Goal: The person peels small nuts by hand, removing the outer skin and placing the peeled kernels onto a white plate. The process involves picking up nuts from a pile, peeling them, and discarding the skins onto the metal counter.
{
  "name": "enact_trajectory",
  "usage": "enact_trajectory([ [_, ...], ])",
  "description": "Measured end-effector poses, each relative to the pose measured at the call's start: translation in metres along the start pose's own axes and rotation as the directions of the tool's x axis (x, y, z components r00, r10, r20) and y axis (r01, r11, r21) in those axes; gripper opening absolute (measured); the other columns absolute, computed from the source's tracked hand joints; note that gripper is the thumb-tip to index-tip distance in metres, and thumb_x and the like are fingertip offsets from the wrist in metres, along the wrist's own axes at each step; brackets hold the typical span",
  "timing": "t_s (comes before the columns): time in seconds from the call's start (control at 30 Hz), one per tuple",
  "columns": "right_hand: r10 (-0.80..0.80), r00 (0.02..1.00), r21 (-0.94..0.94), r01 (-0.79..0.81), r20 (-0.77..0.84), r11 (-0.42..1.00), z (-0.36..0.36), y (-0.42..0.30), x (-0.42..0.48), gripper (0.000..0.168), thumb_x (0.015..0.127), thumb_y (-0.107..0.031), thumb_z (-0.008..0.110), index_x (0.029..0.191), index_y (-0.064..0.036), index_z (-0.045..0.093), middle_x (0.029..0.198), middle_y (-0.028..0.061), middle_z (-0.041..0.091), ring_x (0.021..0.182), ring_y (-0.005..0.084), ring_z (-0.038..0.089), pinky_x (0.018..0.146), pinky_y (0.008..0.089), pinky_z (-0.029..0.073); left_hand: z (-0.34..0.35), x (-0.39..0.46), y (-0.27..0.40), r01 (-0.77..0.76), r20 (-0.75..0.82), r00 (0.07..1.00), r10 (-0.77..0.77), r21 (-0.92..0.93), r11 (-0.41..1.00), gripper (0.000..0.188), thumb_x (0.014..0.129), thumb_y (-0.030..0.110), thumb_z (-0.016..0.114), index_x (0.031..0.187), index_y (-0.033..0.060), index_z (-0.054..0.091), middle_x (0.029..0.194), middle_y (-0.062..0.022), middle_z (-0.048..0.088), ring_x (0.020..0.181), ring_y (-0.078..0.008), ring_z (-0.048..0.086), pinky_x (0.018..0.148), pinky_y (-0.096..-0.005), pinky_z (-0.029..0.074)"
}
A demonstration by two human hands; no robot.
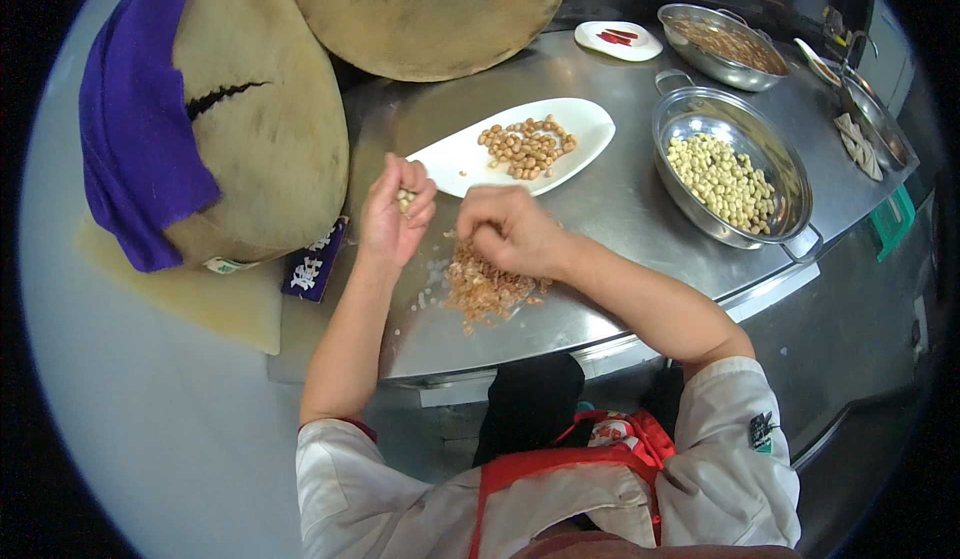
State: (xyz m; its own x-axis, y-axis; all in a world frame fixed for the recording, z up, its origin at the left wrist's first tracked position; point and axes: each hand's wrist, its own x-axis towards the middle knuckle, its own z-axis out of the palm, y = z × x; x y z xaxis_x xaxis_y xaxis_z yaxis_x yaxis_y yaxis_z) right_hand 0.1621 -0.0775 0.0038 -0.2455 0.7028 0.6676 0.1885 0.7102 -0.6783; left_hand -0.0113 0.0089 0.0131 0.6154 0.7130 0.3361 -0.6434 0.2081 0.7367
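My left hand [390, 221] is raised over the steel table with its fingers curled around a few pale, peeled peanuts [406, 200]. Beside it, my right hand [514, 225] is bent above a heap of brown peanut skins [484, 292]; whether its curled fingers hold anything is hidden. Beyond both hands lies a white oval plate [596, 127] with brown, skin-on peanuts [529, 150] on it. To the right, a two-handled steel pan [679, 202] contains many pale peeled peanuts [724, 184]. Small whitish bits [427, 289] lie left of the skins.
Two round wooden chopping blocks [277, 131] stand at the left and back, one cracked and draped with a purple cloth [135, 131]. A white plate with red chillies [637, 52] and a steel pan of brown food [724, 75] are behind. The table's front edge [525, 360] is near my body.
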Motion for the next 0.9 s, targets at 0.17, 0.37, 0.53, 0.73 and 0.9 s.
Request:
enact_trajectory([
  [0.17, -0.095, 0.984, 0.004, 0.096, 0.148, 0.995, 0.005, -0.014, -0.003, 0.006, 0.069, 0.0, 0.051, 0.065, 0.0, 0.055, 0.067, 0.0135, 0.056, 0.061, 0.0317, 0.056, 0.057, 0.0379, 0.045, 0.006, 0.011, 0.014, 0.114, -0.271, 0.962, 0.034, 0.511, 0.852, 0.026, 0.097, 0.029, 0.044, 0.092, 0.0048, 0.055, 0.059, 0.0031, 0.036, 0.05, -0.0051, 0.03, 0.039, -0.019, 0.019],
  [0.37, -0.121, 0.989, -0.072, 0.128, 0.087, 0.989, 0.005, -0.007, -0.008, 0.003, 0.066, -0.002, 0.054, 0.065, -0.001, 0.056, 0.065, 0.0119, 0.055, 0.052, 0.0278, 0.054, 0.05, 0.0364, 0.043, 0.012, 0.063, -0.018, 0.021, -0.012, 0.999, 0.049, 0.983, -0.184, 0.017, 0.072, 0.018, 0.072, 0.084, 0.0063, 0.071, 0.074, -0.0115, 0.064, 0.065, -0.0196, 0.058, 0.061, -0.0326, 0.046],
  [0.53, -0.187, 0.982, -0.094, 0.188, 0.023, 0.978, 0.006, -0.003, -0.007, 0.002, 0.066, -0.001, 0.053, 0.066, -0.001, 0.056, 0.065, 0.0107, 0.054, 0.049, 0.0253, 0.052, 0.048, 0.0346, 0.042, 0.014, 0.09, -0.04, 0.134, -0.198, 0.974, -0.105, 0.888, -0.44, 0.016, 0.069, 0.022, 0.073, 0.082, 0.0121, 0.073, 0.082, -0.0159, 0.066, 0.072, -0.0275, 0.062, 0.069, -0.0376, 0.048],
  [0.73, -0.114, 0.992, -0.134, 0.106, -0.053, 0.985, 0.007, 0.001, -0.003, 0.003, 0.07, -0.003, 0.055, 0.069, -0.001, 0.058, 0.065, 0.0119, 0.057, 0.054, 0.0242, 0.055, 0.052, 0.0332, 0.044, -0.01, 0.09, -0.036, 0.079, -0.078, 0.997, 0.011, 0.991, -0.105, 0.016, 0.08, 0.02, 0.066, 0.086, 0.0068, 0.061, 0.071, -0.0083, 0.06, 0.057, -0.0188, 0.054, 0.055, -0.0315, 0.045],
  [0.9, 0.144, 0.973, 0.027, -0.141, -0.18, 0.99, 0.004, 0.005, -0.001, 0.007, 0.075, -0.007, 0.058, 0.073, 0.0, 0.06, 0.066, 0.009, 0.06, 0.059, 0.0146, 0.055, 0.055, 0.0284, 0.044, 0.023, 0.049, 0.004, 0.295, -0.181, 0.954, -0.239, 0.418, 0.859, 0.006, 0.094, 0.014, 0.047, 0.098, 0.0086, 0.048, 0.071, 0.0039, 0.043, 0.054, -0.0022, 0.031, 0.042, -0.0146, 0.023],
])
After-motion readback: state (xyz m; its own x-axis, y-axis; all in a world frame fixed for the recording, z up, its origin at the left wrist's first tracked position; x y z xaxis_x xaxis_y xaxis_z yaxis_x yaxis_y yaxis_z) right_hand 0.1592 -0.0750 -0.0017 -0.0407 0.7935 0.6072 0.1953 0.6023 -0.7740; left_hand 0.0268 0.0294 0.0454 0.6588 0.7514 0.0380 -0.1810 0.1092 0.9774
